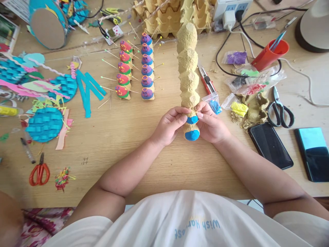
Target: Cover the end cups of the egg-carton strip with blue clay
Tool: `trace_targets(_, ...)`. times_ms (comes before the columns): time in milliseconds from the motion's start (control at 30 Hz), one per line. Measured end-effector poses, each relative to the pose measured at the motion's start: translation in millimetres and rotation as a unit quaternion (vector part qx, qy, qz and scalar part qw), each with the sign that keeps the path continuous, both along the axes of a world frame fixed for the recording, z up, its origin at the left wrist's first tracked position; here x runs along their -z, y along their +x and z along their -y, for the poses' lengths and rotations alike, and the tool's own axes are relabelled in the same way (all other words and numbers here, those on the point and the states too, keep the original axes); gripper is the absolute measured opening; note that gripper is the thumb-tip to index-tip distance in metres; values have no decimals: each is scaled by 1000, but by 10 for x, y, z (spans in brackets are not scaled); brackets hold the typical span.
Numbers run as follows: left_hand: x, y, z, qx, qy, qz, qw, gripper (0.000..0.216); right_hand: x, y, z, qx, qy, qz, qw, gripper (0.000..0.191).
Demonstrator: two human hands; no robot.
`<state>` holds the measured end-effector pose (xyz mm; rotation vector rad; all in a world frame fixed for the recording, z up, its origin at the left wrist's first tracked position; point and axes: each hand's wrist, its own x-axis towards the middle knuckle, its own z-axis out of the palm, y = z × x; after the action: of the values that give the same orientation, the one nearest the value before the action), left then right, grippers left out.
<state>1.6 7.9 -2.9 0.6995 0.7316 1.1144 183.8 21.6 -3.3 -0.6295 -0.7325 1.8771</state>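
Observation:
A long strip of beige egg-carton cups [188, 73] lies on the wooden table [133, 137], running away from me. Its two nearest cups carry blue clay [192, 134]. My left hand [170, 125] and my right hand [210, 122] grip the strip's near end from either side, fingertips pinched on the blue clay of the second cup. A small bag of blue clay [214, 104] lies just right of the strip.
Two rows of painted carton caterpillars [135, 70] with pins stand left of the strip. Blue paper crafts [45, 124] and red scissors [39, 172] lie far left. Black scissors [280, 109], two phones [269, 144], clay bags, a red cup [269, 55] and cables crowd the right.

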Motion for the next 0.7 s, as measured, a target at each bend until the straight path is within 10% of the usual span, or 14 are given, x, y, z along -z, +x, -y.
trace_targets(700,-78,34,-8,-15,-73,95,993,8,5,6,-6,-24,-2,14,1000,47)
